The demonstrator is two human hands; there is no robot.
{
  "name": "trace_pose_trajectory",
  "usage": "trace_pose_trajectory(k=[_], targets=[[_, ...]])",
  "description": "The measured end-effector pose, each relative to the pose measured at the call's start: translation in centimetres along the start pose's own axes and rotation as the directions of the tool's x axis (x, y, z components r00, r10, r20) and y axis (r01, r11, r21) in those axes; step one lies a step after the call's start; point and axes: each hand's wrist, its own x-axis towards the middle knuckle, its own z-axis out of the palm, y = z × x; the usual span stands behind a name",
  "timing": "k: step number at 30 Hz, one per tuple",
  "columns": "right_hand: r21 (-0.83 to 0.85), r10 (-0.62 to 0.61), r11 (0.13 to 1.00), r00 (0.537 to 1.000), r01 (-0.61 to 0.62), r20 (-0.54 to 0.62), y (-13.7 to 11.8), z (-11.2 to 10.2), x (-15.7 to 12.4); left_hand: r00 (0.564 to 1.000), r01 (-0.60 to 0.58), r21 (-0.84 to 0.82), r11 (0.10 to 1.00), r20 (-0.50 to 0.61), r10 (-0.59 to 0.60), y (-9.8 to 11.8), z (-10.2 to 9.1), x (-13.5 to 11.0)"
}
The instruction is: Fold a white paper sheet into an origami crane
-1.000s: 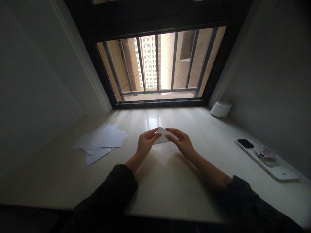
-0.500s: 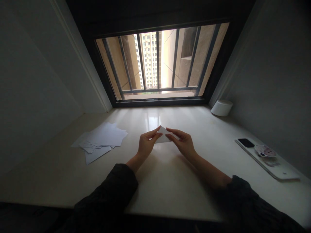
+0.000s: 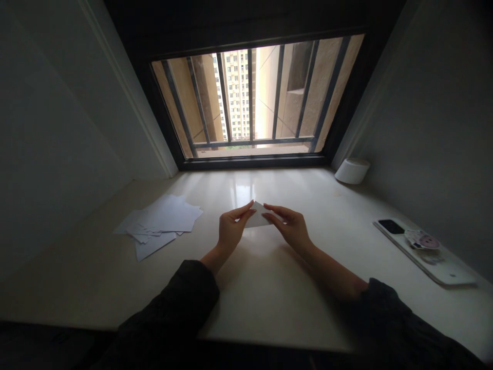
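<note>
We've got our left hand (image 3: 230, 229) and right hand (image 3: 291, 227) both pinching a small folded paper (image 3: 257, 216), each grip closed on its edge, just above the middle of the tabletop (image 3: 269, 288). Loose paper stack (image 3: 159, 221) sits off left.

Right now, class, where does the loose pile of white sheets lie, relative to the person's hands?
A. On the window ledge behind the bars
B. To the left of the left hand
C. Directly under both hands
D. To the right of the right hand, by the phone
B: the pile of sheets lies on the counter well left of the left hand, apart from it, while both hands pinch a small folded paper.
</note>
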Motion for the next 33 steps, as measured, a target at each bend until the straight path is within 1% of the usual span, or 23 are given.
trace_pose_trajectory(k=[5,12,15,18,20,21,22,24,26,27,29,31,33], targets=[[0.005,-0.031,0.999,0.999,0.031,0.016,0.4,0.0,0.1,1.0,-0.003,0.035,0.999,-0.018,0.004,-0.1,0.0,0.0],[-0.011,-0.047,0.999,0.998,0.047,0.034,0.4,-0.1,0.1,0.999,-0.016,0.04,0.999,0.033,0.015,0.3,-0.3,0.0],[-0.041,-0.036,0.998,0.998,0.038,0.046,0.3,-0.2,0.1,0.999,0.034,0.021,0.999,0.032,-0.035,0.4,-0.3,0.1],[-0.027,0.045,0.999,0.999,-0.044,0.016,0.2,-0.3,0.4,0.99,0.141,-0.046,0.989,-0.002,-0.141,0.4,-0.3,0.3],[0.061,0.142,0.988,0.99,-0.141,-0.013,0.2,-0.3,0.7,0.979,0.189,-0.118,0.975,-0.05,-0.196,0.4,-0.3,0.5],[0.125,0.199,0.973,0.98,-0.196,-0.007,0.2,-0.3,0.8,0.973,0.202,-0.158,0.967,-0.079,-0.216,0.5,-0.2,0.6],[0.187,0.258,0.948,0.966,-0.257,0.02,0.2,-0.2,0.9,0.966,0.209,-0.197,0.958,-0.108,-0.233,0.5,-0.2,0.7],[0.271,0.365,0.883,0.924,-0.383,0.116,0.2,0.2,0.9,0.954,0.216,-0.263,0.94,-0.15,-0.261,0.8,0.1,0.6],[0.286,0.431,0.835,0.882,-0.47,0.19,0.0,0.8,0.6,0.947,0.219,-0.306,0.926,-0.162,-0.277,1.1,0.5,0.4],[0.303,0.442,0.824,0.878,-0.478,0.185,-0.1,1.1,0.4,0.948,0.217,-0.319,0.923,-0.156,-0.277,1.2,0.8,0.2],[0.348,0.438,0.815,0.886,-0.464,0.155,-0.3,1.7,0.0,0.954,0.213,-0.337,0.917,-0.131,-0.269,1.5,1.5,-0.3],[0.367,0.42,0.82,0.897,-0.439,0.136,-0.5,2.0,-0.3,0.958,0.204,-0.341,0.918,-0.121,-0.258,1.6,2.0,-0.7],[0.369,0.428,0.822,0.898,-0.434,0.103,-0.6,2.0,-0.5,0.962,0.194,-0.361,0.912,-0.113,-0.249,1.8,2.3,-0.9]])
